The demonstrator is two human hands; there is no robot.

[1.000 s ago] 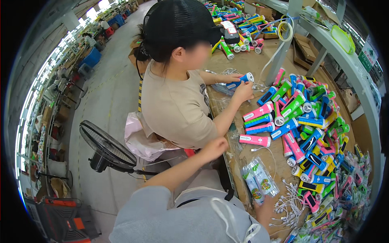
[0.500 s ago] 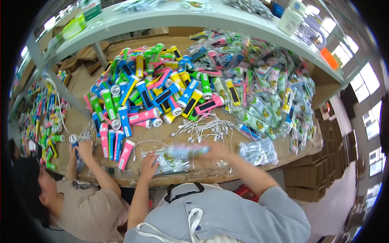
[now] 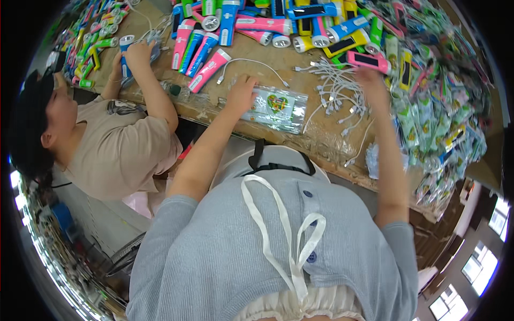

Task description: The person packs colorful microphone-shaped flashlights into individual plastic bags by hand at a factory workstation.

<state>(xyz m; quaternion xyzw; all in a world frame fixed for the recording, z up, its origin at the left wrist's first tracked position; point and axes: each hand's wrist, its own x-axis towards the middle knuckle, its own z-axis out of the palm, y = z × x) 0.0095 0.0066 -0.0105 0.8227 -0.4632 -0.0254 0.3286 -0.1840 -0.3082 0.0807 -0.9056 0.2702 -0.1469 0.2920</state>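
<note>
My left hand (image 3: 242,95) rests on the left end of a flat stack of clear plastic bags (image 3: 289,109) with a green, heart-shaped print. Its fingers look loosely extended against the plastic. My right hand (image 3: 370,83) is smeared by motion, reaching over the right side of a heap of white charging cables (image 3: 340,96). Just beyond it lies a pink flashlight (image 3: 369,61) with a dark panel. What my right hand holds, if anything, I cannot make out. A single white cable (image 3: 257,60) curves across the table beyond my left hand, beside another pink flashlight (image 3: 210,70).
Several loose coloured flashlights (image 3: 257,24) cover the far side. Bagged flashlights (image 3: 439,117) are heaped at the right, by another clear bag stack (image 3: 373,160). A co-worker (image 3: 123,144) at my left handles a blue flashlight (image 3: 126,59). The table's front edge (image 3: 326,155) runs before me.
The view has tipped downward. My right hand moved from above the bag stack to the right, over the cables; the blurred bagged item it carried no longer shows. My left hand stays by the bags.
</note>
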